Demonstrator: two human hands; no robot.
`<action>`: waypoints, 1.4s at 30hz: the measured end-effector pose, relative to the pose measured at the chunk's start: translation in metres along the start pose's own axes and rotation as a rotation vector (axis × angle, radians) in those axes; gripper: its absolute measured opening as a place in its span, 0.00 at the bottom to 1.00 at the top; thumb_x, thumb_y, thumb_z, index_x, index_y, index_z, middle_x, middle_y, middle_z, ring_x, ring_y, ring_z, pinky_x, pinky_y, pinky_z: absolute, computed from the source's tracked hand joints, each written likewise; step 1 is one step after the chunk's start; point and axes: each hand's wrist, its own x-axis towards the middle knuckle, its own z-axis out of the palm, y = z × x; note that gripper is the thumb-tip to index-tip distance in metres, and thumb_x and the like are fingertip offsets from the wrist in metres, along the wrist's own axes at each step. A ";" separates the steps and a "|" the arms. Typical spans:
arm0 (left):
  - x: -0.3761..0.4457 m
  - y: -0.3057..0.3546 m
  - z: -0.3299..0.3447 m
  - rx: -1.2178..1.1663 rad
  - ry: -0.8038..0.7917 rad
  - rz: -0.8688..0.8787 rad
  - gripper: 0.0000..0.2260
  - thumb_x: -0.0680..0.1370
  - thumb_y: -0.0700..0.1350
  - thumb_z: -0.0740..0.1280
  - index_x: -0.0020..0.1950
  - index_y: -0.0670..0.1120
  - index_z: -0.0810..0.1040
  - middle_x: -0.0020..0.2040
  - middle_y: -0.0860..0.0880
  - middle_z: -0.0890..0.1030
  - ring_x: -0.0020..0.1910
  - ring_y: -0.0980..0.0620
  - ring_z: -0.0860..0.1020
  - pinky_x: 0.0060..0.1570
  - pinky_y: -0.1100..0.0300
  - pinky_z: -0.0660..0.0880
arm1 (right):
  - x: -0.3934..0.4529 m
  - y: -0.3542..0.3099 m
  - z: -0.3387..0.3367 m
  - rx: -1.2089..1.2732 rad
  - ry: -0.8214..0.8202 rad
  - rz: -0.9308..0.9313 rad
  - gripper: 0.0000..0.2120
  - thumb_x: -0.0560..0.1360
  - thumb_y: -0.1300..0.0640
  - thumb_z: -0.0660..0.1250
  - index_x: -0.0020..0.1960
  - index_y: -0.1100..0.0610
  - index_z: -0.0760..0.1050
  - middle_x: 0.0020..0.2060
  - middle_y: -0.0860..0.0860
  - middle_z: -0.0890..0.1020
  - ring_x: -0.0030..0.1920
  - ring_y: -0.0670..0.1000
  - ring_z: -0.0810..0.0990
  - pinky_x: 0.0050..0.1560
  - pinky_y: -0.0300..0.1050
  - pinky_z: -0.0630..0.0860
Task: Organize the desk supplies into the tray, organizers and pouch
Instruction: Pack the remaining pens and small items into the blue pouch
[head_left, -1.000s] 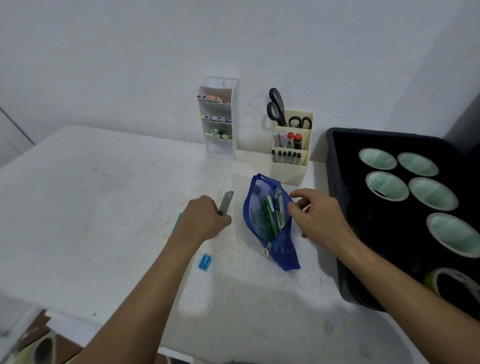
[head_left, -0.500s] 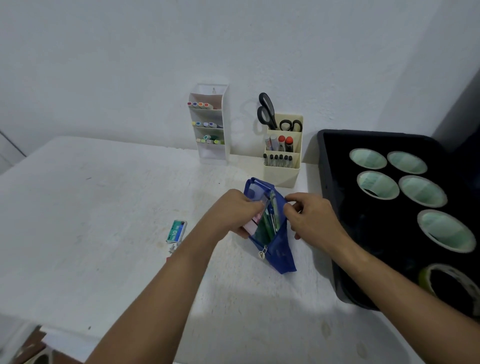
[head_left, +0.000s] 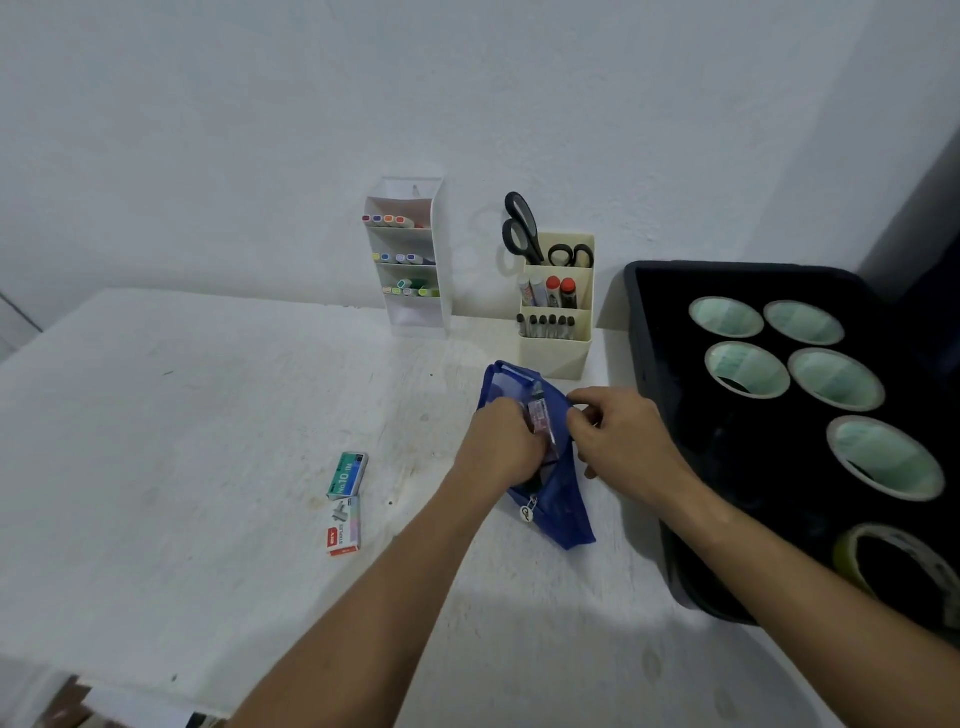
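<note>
A blue mesh pouch (head_left: 563, 519) lies open on the white desk, pens showing inside. My left hand (head_left: 501, 447) reaches into its mouth, fingers curled around a slim pinkish-grey item (head_left: 540, 415) that pokes out of the opening. My right hand (head_left: 623, 436) pinches the pouch's right edge and holds it apart. Two small staple boxes lie to the left: a green one (head_left: 347, 474) and a white and red one (head_left: 345, 531). The black tray (head_left: 654, 364) at the right carries several tape rolls (head_left: 748, 368).
A white tiered organizer (head_left: 413, 312) with markers stands at the wall. Beside it a cream organizer (head_left: 556, 353) carries scissors (head_left: 522, 228), markers and pens. The desk's front edge runs along the lower left.
My left hand carried a slim item from the desk into the pouch mouth. The right hand kept its hold on the pouch edge. The camera shifted, bringing the staple boxes into view.
</note>
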 end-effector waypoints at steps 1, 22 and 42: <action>0.000 -0.002 0.000 0.040 -0.016 0.024 0.09 0.79 0.45 0.63 0.54 0.42 0.77 0.45 0.47 0.77 0.40 0.50 0.75 0.40 0.60 0.72 | 0.000 0.000 0.000 0.002 -0.003 0.005 0.10 0.79 0.60 0.60 0.52 0.60 0.79 0.34 0.50 0.81 0.30 0.44 0.78 0.27 0.33 0.77; -0.028 -0.085 -0.083 0.084 0.069 -0.064 0.10 0.74 0.48 0.70 0.54 0.48 0.80 0.48 0.50 0.80 0.44 0.54 0.77 0.44 0.62 0.70 | -0.009 0.001 0.003 -0.075 0.053 -0.048 0.12 0.80 0.55 0.61 0.59 0.59 0.76 0.41 0.48 0.77 0.36 0.41 0.77 0.25 0.28 0.73; -0.068 -0.105 -0.064 0.283 -0.278 -0.319 0.12 0.71 0.47 0.74 0.51 0.44 0.79 0.42 0.44 0.84 0.41 0.49 0.85 0.45 0.55 0.82 | -0.008 0.002 0.008 -0.123 -0.059 -0.063 0.16 0.79 0.50 0.62 0.63 0.56 0.75 0.38 0.46 0.78 0.36 0.41 0.77 0.29 0.27 0.70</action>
